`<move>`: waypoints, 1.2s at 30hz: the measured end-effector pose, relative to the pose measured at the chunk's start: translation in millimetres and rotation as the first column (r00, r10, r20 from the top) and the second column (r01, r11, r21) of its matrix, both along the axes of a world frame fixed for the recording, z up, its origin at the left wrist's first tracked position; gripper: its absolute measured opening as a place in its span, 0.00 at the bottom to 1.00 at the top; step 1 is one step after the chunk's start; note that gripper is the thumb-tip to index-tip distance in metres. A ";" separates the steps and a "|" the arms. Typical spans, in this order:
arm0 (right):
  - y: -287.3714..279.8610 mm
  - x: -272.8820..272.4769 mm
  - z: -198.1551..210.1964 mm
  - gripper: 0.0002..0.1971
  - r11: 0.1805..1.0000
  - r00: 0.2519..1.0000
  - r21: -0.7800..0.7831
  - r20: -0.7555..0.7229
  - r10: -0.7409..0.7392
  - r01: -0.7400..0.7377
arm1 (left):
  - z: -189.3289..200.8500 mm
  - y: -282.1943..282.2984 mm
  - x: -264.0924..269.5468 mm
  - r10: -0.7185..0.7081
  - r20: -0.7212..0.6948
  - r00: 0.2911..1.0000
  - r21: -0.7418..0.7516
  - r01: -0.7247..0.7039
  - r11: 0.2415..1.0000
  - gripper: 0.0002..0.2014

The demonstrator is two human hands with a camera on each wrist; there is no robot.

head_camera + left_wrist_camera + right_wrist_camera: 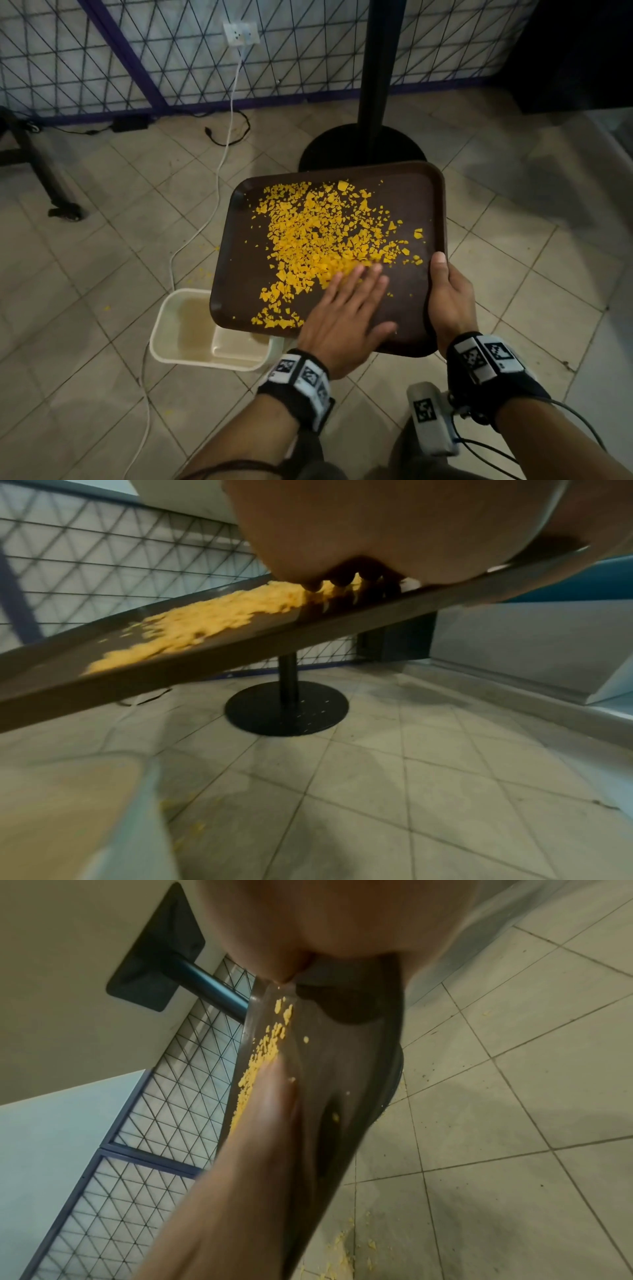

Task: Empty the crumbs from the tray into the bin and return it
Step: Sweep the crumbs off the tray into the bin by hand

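Brown plastic, the tray (404, 205) hangs over the tiled floor (102, 257), its near-left corner above the cream bin (178, 329) and tipped down toward it. Yellow crumbs (322, 233) cover most of it. The left hand (342, 315) lies flat on the tray with its fingers (363, 277) straight and close together, tips at the edge of the pile. The right hand (448, 301) grips the right rim, thumb on top. A few crumbs already lie on the floor beside the bin.

From the left wrist, the tray (240, 653) slopes down to the left and the crumbs (192, 626) are blurred; the fingers (342, 581) seem to touch the pile, though the blur makes that uncertain. The black stand base (287, 710) sits on the floor behind.

From the right wrist, the tray (342, 1083) shows nearly edge-on. The curled fingers of the right hand are mostly hidden under the rim, so I cannot tell how they lie.

The emptying step looks to be in hand, with almost nothing in the bin yet. Next, a sweep down toward the low corner is called for, with that corner kept over the bin's opening so fewer crumbs spill.
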State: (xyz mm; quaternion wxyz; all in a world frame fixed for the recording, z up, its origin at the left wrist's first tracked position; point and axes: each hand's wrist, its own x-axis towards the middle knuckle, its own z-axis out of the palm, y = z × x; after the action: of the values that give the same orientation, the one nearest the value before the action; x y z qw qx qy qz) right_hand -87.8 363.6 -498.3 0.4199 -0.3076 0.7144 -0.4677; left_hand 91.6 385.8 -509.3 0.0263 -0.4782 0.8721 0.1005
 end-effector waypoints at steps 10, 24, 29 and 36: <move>2.3 2.1 6.3 0.25 0.999 0.999 0.019 0.013 0.037 -0.037 | -1.7 14.9 80.3 0.158 -0.050 0.986 0.018 -0.158 0.987 0.33; 4.3 1.9 7.5 0.26 0.998 0.999 0.033 0.008 0.046 -0.047 | -17.4 33.3 45.2 0.071 0.059 0.996 0.011 -0.072 0.997 0.36; 4.8 2.7 9.2 0.26 0.998 0.999 0.029 0.007 0.048 -0.048 | -11.6 33.1 83.5 0.139 0.071 0.988 0.031 -0.142 0.989 0.36; 4.4 9.0 6.6 0.23 0.999 0.999 -0.006 -0.016 0.032 -0.032 | 21.9 -9.8 -19.2 -0.055 -0.073 0.996 -0.048 0.052 0.997 0.32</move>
State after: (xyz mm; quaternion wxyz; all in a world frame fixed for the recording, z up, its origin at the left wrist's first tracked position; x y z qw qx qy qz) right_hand -78.8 368.0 -491.6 0.4206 -0.3238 0.7114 -0.4606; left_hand 72.5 376.0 -487.4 -0.0144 -0.4509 0.8871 0.0973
